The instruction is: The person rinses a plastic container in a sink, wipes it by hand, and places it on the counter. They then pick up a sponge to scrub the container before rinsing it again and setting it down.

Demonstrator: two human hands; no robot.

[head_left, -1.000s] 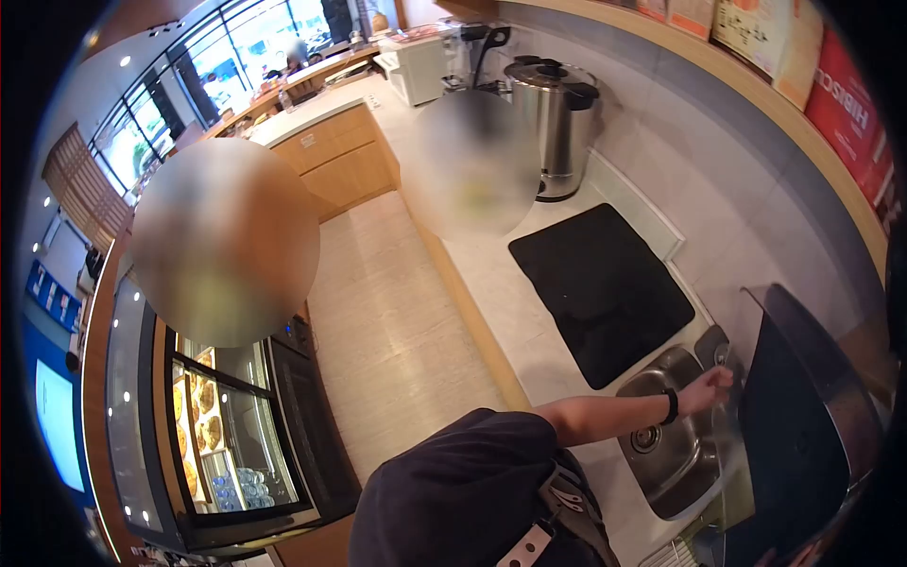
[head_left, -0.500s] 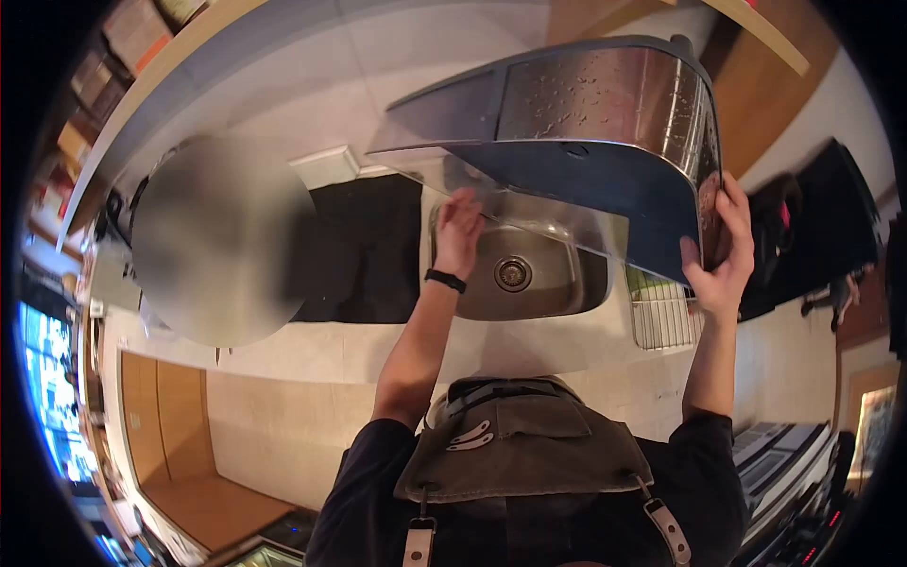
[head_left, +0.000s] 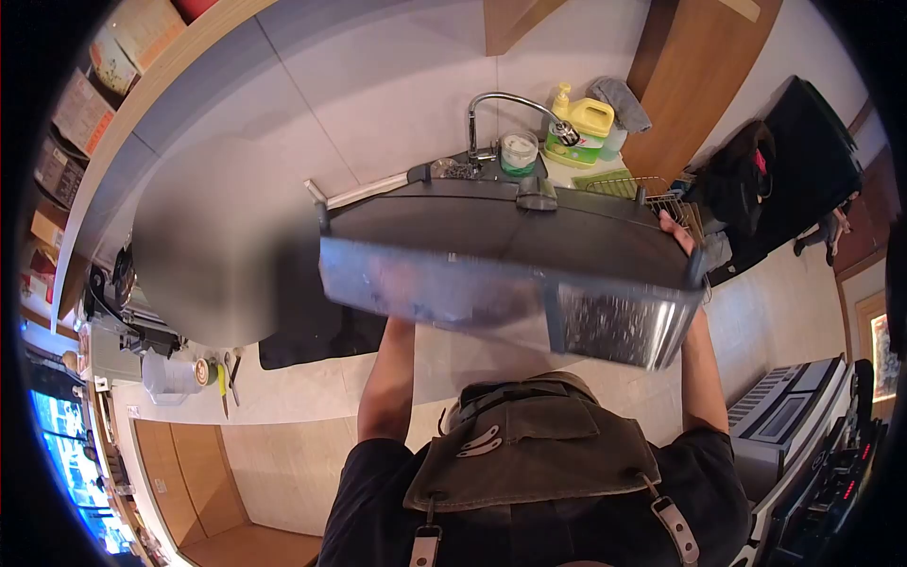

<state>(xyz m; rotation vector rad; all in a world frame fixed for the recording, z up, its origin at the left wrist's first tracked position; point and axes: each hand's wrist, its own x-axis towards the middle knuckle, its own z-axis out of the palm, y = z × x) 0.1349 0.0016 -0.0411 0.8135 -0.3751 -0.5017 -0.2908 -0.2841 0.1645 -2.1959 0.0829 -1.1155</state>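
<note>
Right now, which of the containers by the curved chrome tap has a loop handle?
The yellow plastic jug, right of the short, clear, round jar; its loop handle sets it apart, and the jar has none.

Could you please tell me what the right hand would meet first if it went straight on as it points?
The right hand would probably meet the wire rack first, though depth is unclear.

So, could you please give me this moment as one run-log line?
steel-and-clear bin: held over counter | left hand: behind clear panel, grip unclear | right hand: on right end | faucet and detergent jug: beyond bin
</note>
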